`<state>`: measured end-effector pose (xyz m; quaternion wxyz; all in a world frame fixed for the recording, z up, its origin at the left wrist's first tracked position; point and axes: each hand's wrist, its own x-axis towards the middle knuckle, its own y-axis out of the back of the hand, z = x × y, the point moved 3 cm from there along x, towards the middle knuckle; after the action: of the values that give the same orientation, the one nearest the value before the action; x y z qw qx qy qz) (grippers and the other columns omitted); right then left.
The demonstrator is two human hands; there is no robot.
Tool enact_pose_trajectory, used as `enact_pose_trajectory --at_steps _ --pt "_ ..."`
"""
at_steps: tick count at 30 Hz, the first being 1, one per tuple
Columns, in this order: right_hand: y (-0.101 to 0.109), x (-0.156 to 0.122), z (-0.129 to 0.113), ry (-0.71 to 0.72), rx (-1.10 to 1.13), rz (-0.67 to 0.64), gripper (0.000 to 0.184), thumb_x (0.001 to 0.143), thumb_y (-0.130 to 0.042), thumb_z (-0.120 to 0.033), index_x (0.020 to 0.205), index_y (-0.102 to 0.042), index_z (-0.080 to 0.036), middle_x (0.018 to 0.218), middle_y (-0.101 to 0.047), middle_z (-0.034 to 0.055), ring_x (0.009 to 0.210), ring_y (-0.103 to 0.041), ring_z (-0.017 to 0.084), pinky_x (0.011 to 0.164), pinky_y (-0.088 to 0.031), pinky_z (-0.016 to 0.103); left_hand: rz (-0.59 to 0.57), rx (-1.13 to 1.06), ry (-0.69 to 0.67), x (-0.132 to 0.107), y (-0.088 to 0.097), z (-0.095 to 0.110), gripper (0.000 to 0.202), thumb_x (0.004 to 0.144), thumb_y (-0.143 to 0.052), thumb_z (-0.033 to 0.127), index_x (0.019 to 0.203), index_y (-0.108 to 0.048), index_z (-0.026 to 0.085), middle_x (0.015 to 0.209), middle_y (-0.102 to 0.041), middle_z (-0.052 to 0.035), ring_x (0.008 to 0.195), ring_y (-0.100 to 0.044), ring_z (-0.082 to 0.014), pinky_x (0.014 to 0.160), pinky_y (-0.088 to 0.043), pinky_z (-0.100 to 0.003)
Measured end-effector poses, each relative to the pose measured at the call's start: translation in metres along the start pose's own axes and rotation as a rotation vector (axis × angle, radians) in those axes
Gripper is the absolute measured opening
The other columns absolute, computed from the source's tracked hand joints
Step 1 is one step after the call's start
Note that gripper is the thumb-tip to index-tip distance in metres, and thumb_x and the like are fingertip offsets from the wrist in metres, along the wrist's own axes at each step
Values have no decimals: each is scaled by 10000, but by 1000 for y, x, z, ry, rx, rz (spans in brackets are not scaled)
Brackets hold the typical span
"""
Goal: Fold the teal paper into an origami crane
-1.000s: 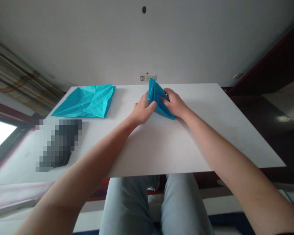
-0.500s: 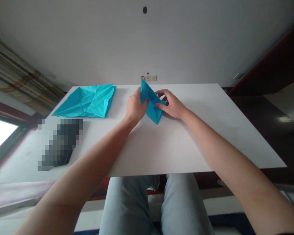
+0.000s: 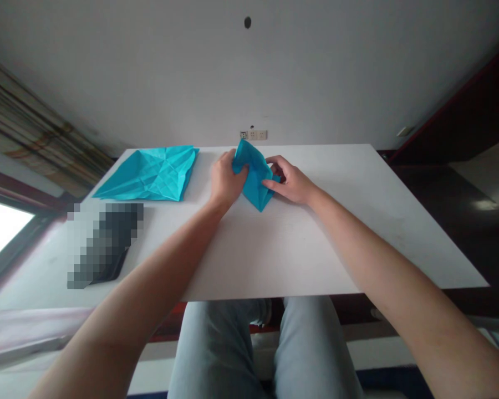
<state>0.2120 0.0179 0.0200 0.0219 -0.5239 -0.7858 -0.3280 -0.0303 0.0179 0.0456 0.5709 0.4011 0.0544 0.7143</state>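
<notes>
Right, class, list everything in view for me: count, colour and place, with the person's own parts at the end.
Folded sheet: one, blue, between both hands
Creased sheet: one, blue, table's far left
Pixelated object: one, dark, table's near left; identity unclear
Table: one, white, in front of the person
Wall: one, grey, behind the table
Socket plates: three, pale, low on the wall
Round spot: one, dark, high on the wall
Curtain: one, striped brownish, left
Window: one, bright white, left edge
Legs: two, pale blue trousers, below the table
Left hand: one, bare, folded sheet's left
Right hand: one, bare, folded sheet's right
</notes>
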Motion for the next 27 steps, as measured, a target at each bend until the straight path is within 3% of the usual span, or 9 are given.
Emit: enact_pose_trajectory --at_steps 3,9,13,19,24,27 --pt "-1 1 7 -16 29 24 718 1023 -903 -794 1512 -662 -327 1082 -748 14 951 -710 259 874 -582 417 11 -10 -8 -1 -3 0 134 1002 -798 161 1086 -792 265 1153 -866 -88 1119 -826 -315 1067 -678 -451" --pt "-2 2 14 -66 23 77 422 1114 -776 -492 1486 -679 -318 942 -678 -31 889 -679 244 873 -557 414 6 -15 -67 -1 -6 -6 98 1047 -738 243 1095 -820 266 1194 -864 -108 1100 -807 -295 1026 -698 -427" --pt "0 3 12 -88 1 79 367 1135 -742 -443 1474 -691 -312 960 -724 -22 862 -673 234 864 -571 408 13 -44 -61 0 -7 -8 153 1088 -693 262 1135 -839 271 1155 -853 -99 1050 -783 -269 980 -697 -389" --pt "3 2 12 -86 -78 88 355 1128 -716 -400 1467 -678 -304 972 -742 -12 873 -662 240 878 -566 407 -24 -60 -66 0 -9 -5 232 1088 -659 197 1158 -870 263 1210 -856 -106 1140 -803 -280 1088 -701 -401" --pt "12 2 9 -2 -239 206 433 949 -774 -229 1356 -635 -284 1223 -747 66 1047 -675 264 1041 -603 450 -97 -68 -120 -3 -11 -1 487 1091 -644 194 1517 -876 247 1500 -859 -146 1413 -806 -328 1232 -687 -435" --pt "16 1 1 33 -336 251 348 900 -759 -164 1206 -651 -289 1291 -726 95 1147 -667 295 1095 -606 475 -167 -59 -173 -6 -12 3 617 1113 -617 209 1704 -788 243 1665 -822 -150 1574 -756 -338 1379 -613 -466"
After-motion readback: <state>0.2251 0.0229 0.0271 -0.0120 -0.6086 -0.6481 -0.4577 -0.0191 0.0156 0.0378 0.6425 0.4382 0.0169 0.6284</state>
